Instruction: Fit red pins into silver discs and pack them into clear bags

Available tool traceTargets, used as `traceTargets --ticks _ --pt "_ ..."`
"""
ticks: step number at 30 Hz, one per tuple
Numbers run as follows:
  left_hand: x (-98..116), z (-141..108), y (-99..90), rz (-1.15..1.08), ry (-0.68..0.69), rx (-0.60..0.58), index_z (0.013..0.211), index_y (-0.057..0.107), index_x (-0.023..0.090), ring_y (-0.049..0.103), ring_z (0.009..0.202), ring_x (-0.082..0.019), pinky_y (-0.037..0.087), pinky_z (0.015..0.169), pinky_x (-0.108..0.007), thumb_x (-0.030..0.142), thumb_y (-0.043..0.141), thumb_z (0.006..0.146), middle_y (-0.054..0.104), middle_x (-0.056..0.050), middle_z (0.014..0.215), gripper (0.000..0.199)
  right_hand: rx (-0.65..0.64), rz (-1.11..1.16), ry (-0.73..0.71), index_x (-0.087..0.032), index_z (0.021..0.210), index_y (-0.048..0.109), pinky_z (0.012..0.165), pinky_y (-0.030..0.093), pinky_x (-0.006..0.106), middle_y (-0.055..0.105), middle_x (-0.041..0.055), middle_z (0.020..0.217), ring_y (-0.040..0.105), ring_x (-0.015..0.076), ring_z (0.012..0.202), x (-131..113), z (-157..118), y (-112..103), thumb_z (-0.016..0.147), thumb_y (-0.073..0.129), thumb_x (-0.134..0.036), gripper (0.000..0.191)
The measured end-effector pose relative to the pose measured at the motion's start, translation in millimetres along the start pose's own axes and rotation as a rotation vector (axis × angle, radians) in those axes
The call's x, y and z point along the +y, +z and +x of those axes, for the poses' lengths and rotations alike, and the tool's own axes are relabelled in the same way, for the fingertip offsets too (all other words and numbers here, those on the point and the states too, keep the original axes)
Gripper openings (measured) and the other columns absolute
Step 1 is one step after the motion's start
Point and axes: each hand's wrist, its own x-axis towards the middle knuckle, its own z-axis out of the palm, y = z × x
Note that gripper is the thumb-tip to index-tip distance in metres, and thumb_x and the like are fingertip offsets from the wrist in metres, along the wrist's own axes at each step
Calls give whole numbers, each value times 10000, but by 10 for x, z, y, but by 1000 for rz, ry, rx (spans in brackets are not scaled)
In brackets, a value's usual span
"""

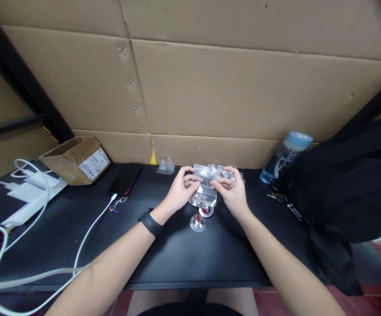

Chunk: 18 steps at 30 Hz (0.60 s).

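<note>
Between my two hands is a small, shiny clear plastic bag [204, 200], crinkled and catching the light. My left hand [181, 192] pinches its left side, the thumb meeting the curled fingers; a black watch [151, 222] is on that wrist. On the other side, the thumb and fingertips of my right hand [234, 195] grip the bag too. Just below it on the table lie two round clear discs with red centres, a nearer disc [197, 225] and a farther disc [206, 213] partly covered by the bag. More crinkled plastic shows behind my right fingers, its contents unclear.
The black table [206, 259] meets a cardboard wall [210, 96]. Left are an open cardboard box [78, 160], a phone [124, 179], a keychain [114, 210] and a white cable [88, 235]. A flat clear bag [166, 165] lies behind. Right stand a water bottle [284, 156] and black bag [342, 184].
</note>
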Motion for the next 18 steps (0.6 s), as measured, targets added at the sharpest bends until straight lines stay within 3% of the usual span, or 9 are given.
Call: traceTargets --ticks 2,4,7,9,13,16,18 --pt "25 -17 11 -1 28 33 1249 466 239 698 763 -118 553 754 -258 318 740 877 736 -67 1096 468 21 -3 3 -279 1187 540 707 606 356 759 7 805 733 203 665 5 4 -3 778 829 -387 512" --pt "61 -26 10 73 76 20 1151 552 217 709 831 -136 557 798 -278 312 703 902 721 -90 1165 307 10 -35 -12 -256 1012 648 641 594 347 763 33 840 709 192 620 30 9 -16 798 803 -412 307" --pt "123 -29 -10 205 116 -110 973 723 174 702 1049 -225 551 905 -344 293 626 939 721 -121 1211 158 -55 -124 -60 -227 804 757 663 603 373 782 73 943 710 202 661 62 17 -52 837 748 -415 191" --pt "148 -27 -32 236 84 -207 986 783 177 699 1068 -249 547 929 -375 270 619 930 753 -114 1152 197 -110 -166 -60 -238 889 810 730 617 395 792 74 1000 737 231 769 55 21 -80 853 729 -396 181" --pt "153 -29 -84 189 -23 -255 1157 765 171 714 846 -206 567 775 -336 259 658 897 776 -100 1054 295 -240 -143 -1 -250 1070 810 782 620 387 795 73 1071 751 258 922 -38 35 -128 857 736 -350 246" --pt "165 -39 -116 148 -50 -290 1363 654 187 666 705 -154 538 656 -275 262 694 886 766 -87 986 485 -300 -113 -12 -265 1171 780 800 617 363 735 79 1270 738 244 982 -125 45 -148 852 742 -310 324" --pt "192 -48 -125 125 -35 -299 1499 523 227 634 670 -126 527 632 -255 256 724 871 753 -98 1070 660 -317 -99 -21 -277 1259 739 777 618 342 648 84 1415 728 232 992 -164 46 -154 849 742 -301 411"
